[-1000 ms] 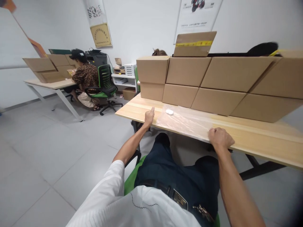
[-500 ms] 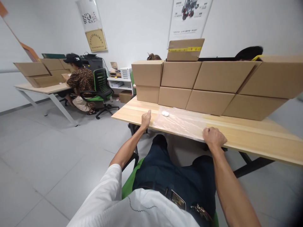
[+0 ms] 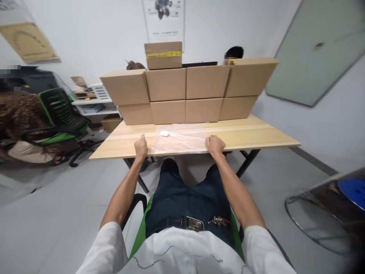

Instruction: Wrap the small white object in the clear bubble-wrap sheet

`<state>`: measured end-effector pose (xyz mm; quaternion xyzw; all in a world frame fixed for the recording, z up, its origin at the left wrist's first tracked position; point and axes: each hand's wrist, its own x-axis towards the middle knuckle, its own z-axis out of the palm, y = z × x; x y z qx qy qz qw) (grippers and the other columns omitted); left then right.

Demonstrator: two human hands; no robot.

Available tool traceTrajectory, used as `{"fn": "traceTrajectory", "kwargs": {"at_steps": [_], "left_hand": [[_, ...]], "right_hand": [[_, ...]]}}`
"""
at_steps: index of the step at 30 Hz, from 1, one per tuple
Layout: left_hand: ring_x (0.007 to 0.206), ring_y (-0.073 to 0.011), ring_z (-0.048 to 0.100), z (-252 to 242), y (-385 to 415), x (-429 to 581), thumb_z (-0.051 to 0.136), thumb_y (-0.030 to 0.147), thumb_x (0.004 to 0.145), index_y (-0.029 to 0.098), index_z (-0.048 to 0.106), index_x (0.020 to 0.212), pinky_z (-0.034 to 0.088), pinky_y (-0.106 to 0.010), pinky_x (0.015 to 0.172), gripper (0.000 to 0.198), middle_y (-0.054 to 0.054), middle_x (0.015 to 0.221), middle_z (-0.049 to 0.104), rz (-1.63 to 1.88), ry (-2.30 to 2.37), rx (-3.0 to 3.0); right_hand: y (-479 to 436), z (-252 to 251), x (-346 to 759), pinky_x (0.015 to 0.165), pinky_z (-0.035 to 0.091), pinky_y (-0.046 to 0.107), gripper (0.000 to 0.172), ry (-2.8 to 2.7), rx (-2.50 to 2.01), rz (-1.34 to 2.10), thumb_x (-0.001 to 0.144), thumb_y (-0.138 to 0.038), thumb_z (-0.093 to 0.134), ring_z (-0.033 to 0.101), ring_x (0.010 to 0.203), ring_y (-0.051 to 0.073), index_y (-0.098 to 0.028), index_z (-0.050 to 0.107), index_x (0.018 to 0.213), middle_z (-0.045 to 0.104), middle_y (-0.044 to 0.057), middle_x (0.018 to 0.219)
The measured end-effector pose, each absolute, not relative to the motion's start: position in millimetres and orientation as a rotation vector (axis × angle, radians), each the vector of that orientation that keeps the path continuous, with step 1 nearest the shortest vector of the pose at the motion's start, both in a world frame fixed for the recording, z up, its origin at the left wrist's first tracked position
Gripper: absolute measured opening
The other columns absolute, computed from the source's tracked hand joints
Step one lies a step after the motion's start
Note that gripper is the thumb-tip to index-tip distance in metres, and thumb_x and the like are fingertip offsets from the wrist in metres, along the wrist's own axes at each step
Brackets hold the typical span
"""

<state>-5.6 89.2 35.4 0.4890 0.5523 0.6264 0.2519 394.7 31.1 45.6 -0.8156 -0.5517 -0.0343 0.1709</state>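
A clear plastic sheet or bag (image 3: 182, 141) lies flat and wrinkled along the front of the wooden table (image 3: 248, 133). A small white rounded object (image 3: 164, 133), its kind too small to make out, rests at its upper left. To the left of the plastic, my left hand (image 3: 140, 147) is closed in a fist on the table edge, thumb up, with nothing seen in it. My right hand (image 3: 215, 144) is also a fist, resting at the plastic's right end, and no object shows in its fingers.
Two rows of cardboard boxes (image 3: 168, 84) form a wall across the table, with a smaller taped box (image 3: 164, 55) on top. Heads of people show behind it. At left are a seated person, a green chair (image 3: 57, 110) and a white shelf (image 3: 94, 102). A blue stool (image 3: 353, 190) stands at right.
My view has turned to the right, bringing the right wall and the stool in. Both fists stay at the table edge beside the plastic, and the white object has not moved on it.
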Motion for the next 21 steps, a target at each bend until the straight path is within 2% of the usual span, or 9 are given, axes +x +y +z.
{"fn": "traceTrajectory", "kwargs": {"at_steps": [4, 13, 21], "left_hand": [[0.046, -0.012, 0.027, 35.6, 88.8, -5.6, 0.059, 0.061, 0.116, 0.03, 0.036, 0.058, 0.022, -0.032, 0.049, 0.069, 0.005, 0.049, 0.029, 1.73, 1.405, 1.238], [0.046, -0.0102, 0.026, 45.2, 82.3, -0.8, 0.057, 0.047, 0.115, 0.029, 0.036, 0.057, 0.023, -0.028, 0.048, 0.064, 0.006, 0.047, 0.03, 1.723, 1.457, 1.232], [0.05, -0.0129, 0.032, 37.4, 87.8, -10.9, 0.059, 0.056, 0.11, 0.029, 0.041, 0.061, 0.027, -0.03, 0.053, 0.06, 0.004, 0.049, 0.035, 1.707, 1.515, 1.371]], "right_hand": [[33.0, 43.2, 396.6, 0.112, 0.06, 0.037, 0.051, -1.551, -2.295, -0.089, 0.13, -0.033, 0.041, 0.081, 0.142, 0.033, -0.012, 0.085, 0.146, 0.082, 0.026, 0.152], [33.0, 43.9, 396.1, 0.112, 0.059, 0.036, 0.051, -1.556, -2.243, -0.064, 0.13, -0.03, 0.039, 0.08, 0.143, 0.032, -0.013, 0.084, 0.147, 0.081, 0.024, 0.153], [30.4, 47.8, 396.0, 0.112, 0.06, 0.037, 0.052, -1.567, -2.222, -0.036, 0.13, -0.029, 0.038, 0.08, 0.143, 0.031, -0.014, 0.082, 0.151, 0.078, 0.024, 0.159]]}}
